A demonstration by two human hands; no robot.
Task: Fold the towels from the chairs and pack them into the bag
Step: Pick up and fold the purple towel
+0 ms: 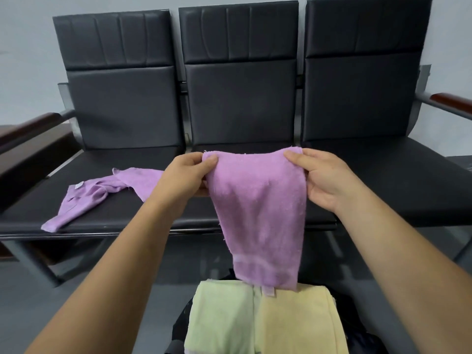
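I hold a purple towel (258, 213) up in front of me by its top edge, above the front of the middle seat. My left hand (184, 177) pinches one top corner between thumb and fingers, and my right hand (324, 180) pinches the other. The towel hangs down in a long strip, and its lower hem with a small tag reaches just over the bag (357, 333) at my feet. I judge it is partly folded lengthwise and needs at least one more fold before it goes in.

In the mouth of the bag lie a folded green towel (222, 318) and a folded yellow towel (298, 323), side by side and touching. Those two look done. A second purple towel (102, 192) lies crumpled and unfolded on the left seat, well apart from my hands.

So I count four towels: two packed, one in hand, one not yet begun. There is one bag, and three black chairs (240, 98) joined in a row. That puts me about halfway.
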